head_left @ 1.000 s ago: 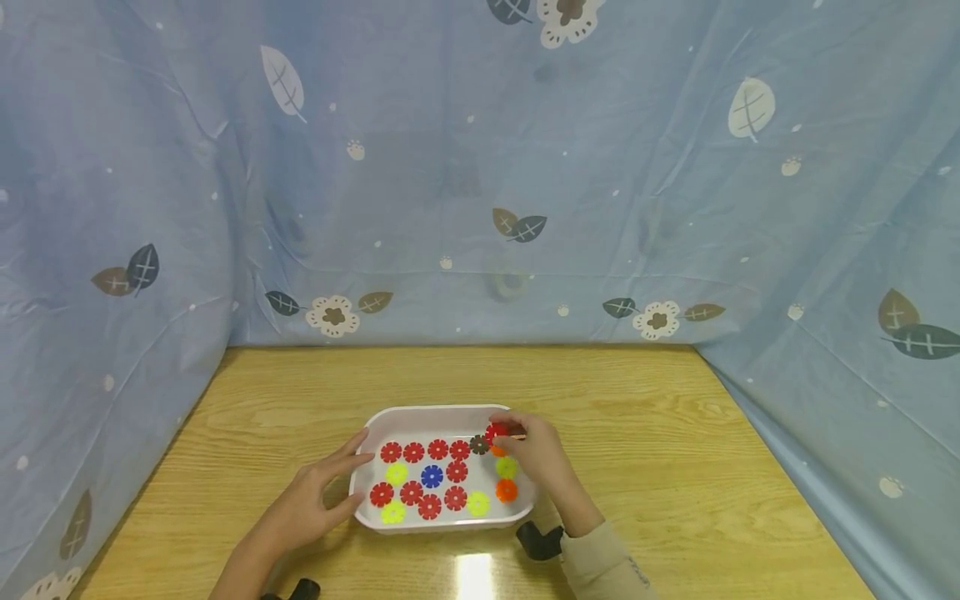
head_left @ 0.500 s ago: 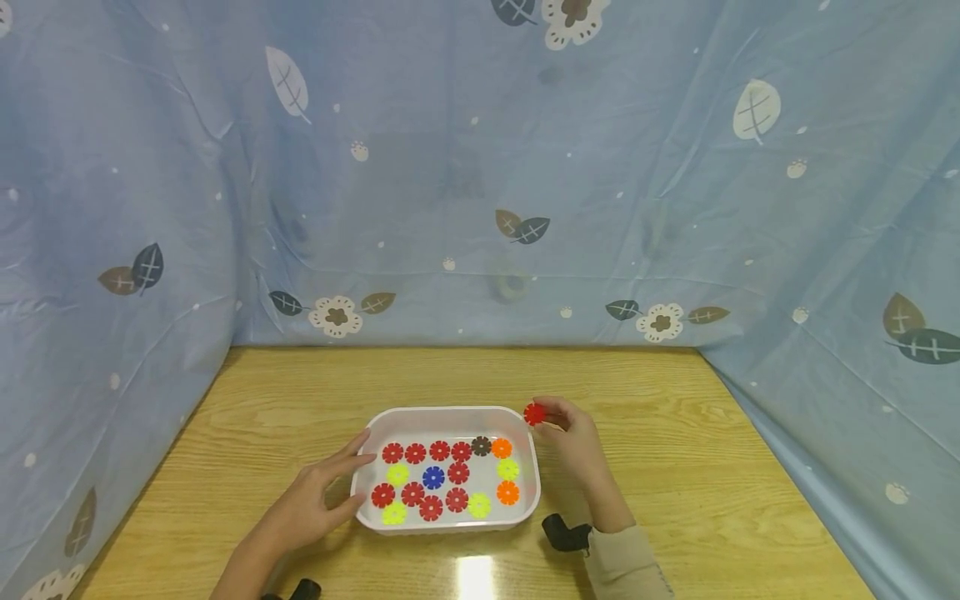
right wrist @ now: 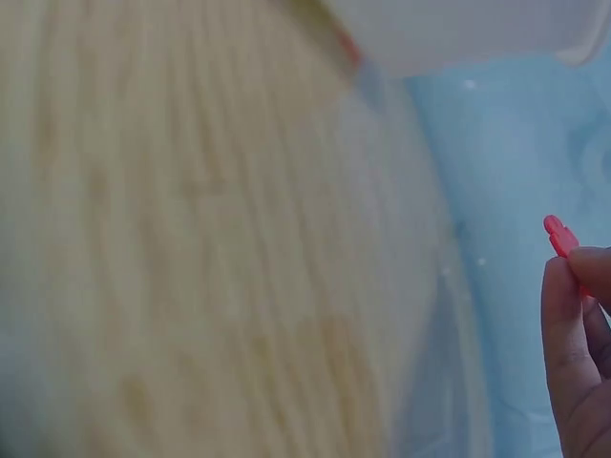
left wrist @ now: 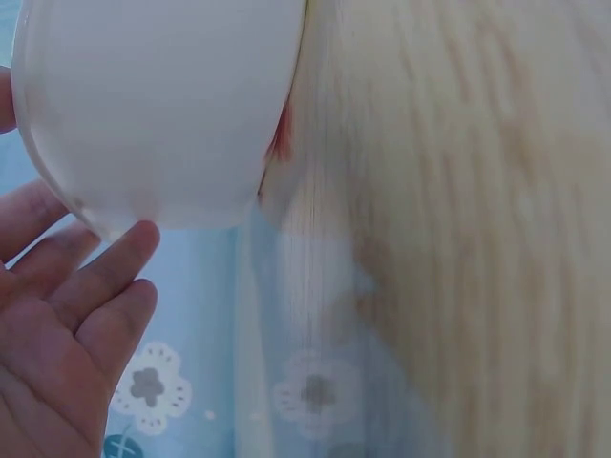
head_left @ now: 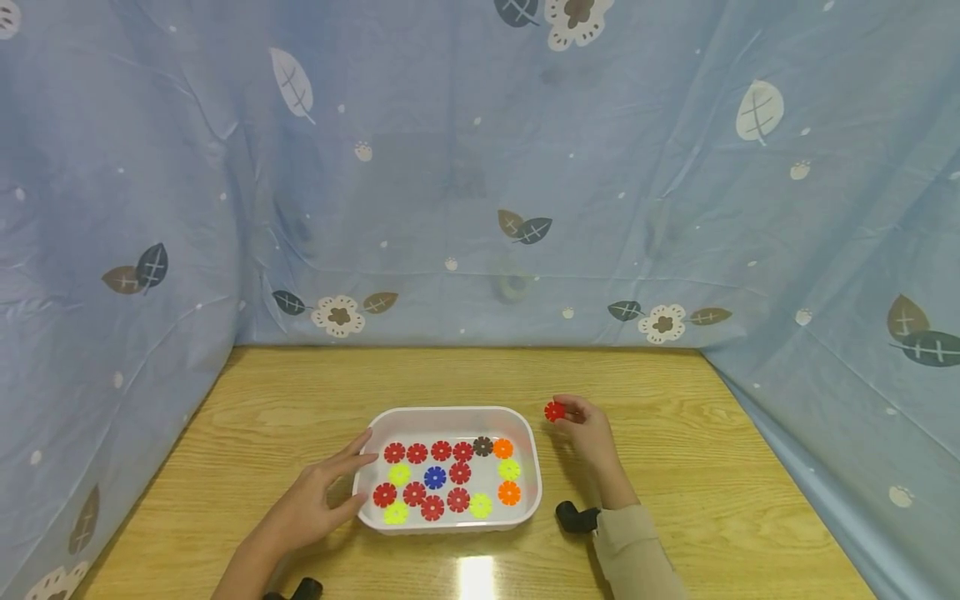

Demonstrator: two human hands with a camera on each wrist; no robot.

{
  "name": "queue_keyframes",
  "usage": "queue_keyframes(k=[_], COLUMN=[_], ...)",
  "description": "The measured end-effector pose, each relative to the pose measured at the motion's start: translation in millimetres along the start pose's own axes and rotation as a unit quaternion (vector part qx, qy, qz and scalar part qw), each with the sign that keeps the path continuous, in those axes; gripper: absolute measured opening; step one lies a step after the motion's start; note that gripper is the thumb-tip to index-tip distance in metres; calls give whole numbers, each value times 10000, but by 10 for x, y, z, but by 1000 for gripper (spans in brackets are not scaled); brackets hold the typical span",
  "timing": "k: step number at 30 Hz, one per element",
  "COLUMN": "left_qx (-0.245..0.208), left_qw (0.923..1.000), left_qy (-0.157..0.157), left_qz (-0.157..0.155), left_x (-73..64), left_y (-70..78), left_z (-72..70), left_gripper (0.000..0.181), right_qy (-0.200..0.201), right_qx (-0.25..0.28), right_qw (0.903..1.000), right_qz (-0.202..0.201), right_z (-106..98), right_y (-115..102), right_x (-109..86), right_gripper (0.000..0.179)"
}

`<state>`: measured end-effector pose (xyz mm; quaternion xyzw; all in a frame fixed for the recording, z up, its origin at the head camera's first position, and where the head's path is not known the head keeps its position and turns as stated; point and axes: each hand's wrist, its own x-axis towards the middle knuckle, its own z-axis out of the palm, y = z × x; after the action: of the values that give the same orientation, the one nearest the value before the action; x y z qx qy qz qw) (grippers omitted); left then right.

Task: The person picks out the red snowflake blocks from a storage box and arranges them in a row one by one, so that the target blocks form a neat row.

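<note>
While the left hand (head_left: 311, 500) rests with spread fingers against the left edge of a white tray (head_left: 420, 419), its grip loose and wide, the right hand (head_left: 592, 437) pinches a red notched disc (head_left: 552, 412) — that grip is narrowed to the disc's thickness. The piece is over the counter (head_left: 300, 400), just outside the tray's far right corner. Inside the tray, a blue disc (head_left: 430, 477) lies near the middle, a dark brown disc (head_left: 477, 447) toward the far edge.
</note>
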<state>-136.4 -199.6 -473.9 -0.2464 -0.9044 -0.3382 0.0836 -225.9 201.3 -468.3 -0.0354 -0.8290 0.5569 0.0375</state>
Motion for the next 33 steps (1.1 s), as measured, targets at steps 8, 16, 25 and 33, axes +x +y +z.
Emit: queue_keyframes(k=[8, 16, 25, 33], left_qx=[12, -21, 4, -30], left_qw=[10000, 10000, 10000, 9999], left_qy=[-14, -34, -7, -34], left_qz=[-16, -1, -33, -90], left_x=[-4, -1, -12, -1], left_y=[-10, 2, -6, 7], left_z=[-9, -1, 11, 2], left_gripper=[42, 42, 42, 42], right_qy=[-170, -335, -395, -334], right_qx=[20, -275, -1032, -1628], right_qw=[9997, 9991, 9932, 9836], right_qz=[178, 24, -359, -702], right_z=[68, 104, 108, 133], right_y=[76, 221, 282, 274], right_x=[258, 488, 551, 555], right_gripper=[37, 37, 37, 35])
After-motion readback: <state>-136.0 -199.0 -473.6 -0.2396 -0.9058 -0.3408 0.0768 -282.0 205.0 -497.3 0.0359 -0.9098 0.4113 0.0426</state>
